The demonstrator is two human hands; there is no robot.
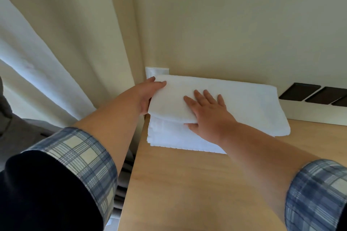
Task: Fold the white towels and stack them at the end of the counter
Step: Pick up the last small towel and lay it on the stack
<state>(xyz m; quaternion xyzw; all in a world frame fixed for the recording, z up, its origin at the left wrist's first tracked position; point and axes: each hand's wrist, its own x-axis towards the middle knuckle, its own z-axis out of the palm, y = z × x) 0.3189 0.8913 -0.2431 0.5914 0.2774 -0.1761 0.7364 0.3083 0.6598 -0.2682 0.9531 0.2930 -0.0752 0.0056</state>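
A folded white towel (244,103) lies on top of a stack of folded white towels (169,137) at the far left end of the wooden counter (187,184), against the wall. My left hand (148,95) holds the top towel's left end, thumb on top and fingers underneath. Flat on the towel's front part lies my right hand (208,116), fingers spread, its thumb at the front fold. The top towel's right end overhangs the stack and rests on the counter.
A white wall plate (156,71) sits on the wall just behind the towels. Dark rectangular panels (300,93) are set in the wall at the right. Cream curtains (56,52) hang left of the counter's end.
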